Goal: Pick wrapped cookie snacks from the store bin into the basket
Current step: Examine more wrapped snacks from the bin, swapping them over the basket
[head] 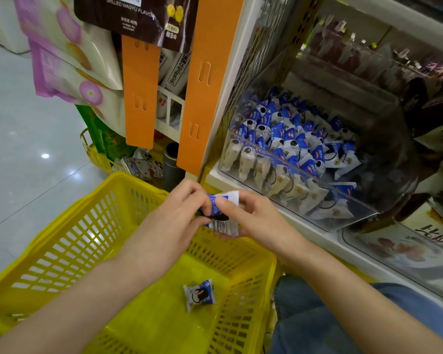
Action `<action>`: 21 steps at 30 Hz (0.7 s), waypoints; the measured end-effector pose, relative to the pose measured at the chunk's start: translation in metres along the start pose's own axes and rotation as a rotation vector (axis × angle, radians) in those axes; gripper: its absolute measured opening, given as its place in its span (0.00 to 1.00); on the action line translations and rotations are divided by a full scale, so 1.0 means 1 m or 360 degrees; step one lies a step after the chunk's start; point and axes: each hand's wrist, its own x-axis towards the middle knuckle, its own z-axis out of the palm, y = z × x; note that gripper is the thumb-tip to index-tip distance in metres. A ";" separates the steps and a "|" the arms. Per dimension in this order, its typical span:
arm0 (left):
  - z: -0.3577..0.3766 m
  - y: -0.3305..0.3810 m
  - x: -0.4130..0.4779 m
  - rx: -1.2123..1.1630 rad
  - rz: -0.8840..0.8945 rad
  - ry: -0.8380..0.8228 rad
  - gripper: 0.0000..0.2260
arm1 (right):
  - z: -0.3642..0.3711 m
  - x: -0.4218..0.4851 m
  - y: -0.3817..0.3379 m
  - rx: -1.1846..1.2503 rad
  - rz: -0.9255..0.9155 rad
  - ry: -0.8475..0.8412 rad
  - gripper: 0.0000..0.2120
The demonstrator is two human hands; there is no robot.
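A clear plastic bin (363,215) on the low shelf at the right holds several blue-and-white wrapped cookie snacks (287,139). Over the far rim of the yellow basket (69,241), both hands hold one wrapped cookie snack (221,218). My left hand (182,208) pinches its left side and my right hand (251,215) grips its right side, thumb on top. One more wrapped cookie snack (199,294) lies flat on the basket's floor.
Orange shelf panels (202,80) rise behind the basket. Hanging snack bags (69,54) fill the upper left. A second yellow basket (95,154) with goods stands further back on the pale tiled floor. Dark snack packs (425,103) fill the bin to the right. My jeans-clad knee (304,315) touches the basket.
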 end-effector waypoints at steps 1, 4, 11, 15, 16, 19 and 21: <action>0.000 0.001 0.000 0.0054 0.0011 0.0000 0.08 | 0.001 0.001 0.000 -0.0052 -0.0003 0.0015 0.05; 0.002 0.004 -0.001 0.0249 0.0029 0.0189 0.05 | 0.005 0.004 0.002 -0.0017 0.0018 0.0117 0.04; 0.011 -0.003 0.005 -0.0435 -0.0673 0.0197 0.06 | 0.012 0.004 0.006 -0.0097 -0.0027 0.0331 0.09; 0.016 -0.004 0.008 -0.0773 -0.0729 0.0226 0.13 | 0.012 0.005 0.004 -0.0060 -0.0085 0.0167 0.18; 0.016 -0.005 0.008 -0.0687 -0.0642 0.0234 0.15 | 0.011 0.004 0.004 -0.0014 -0.0073 0.0135 0.19; 0.015 -0.006 0.004 -0.0499 -0.0426 0.0194 0.20 | 0.010 0.006 0.008 -0.0112 -0.0084 0.0217 0.13; 0.014 -0.006 0.001 -0.0272 -0.0295 0.0126 0.20 | 0.009 0.008 0.012 -0.0189 -0.0110 0.0285 0.07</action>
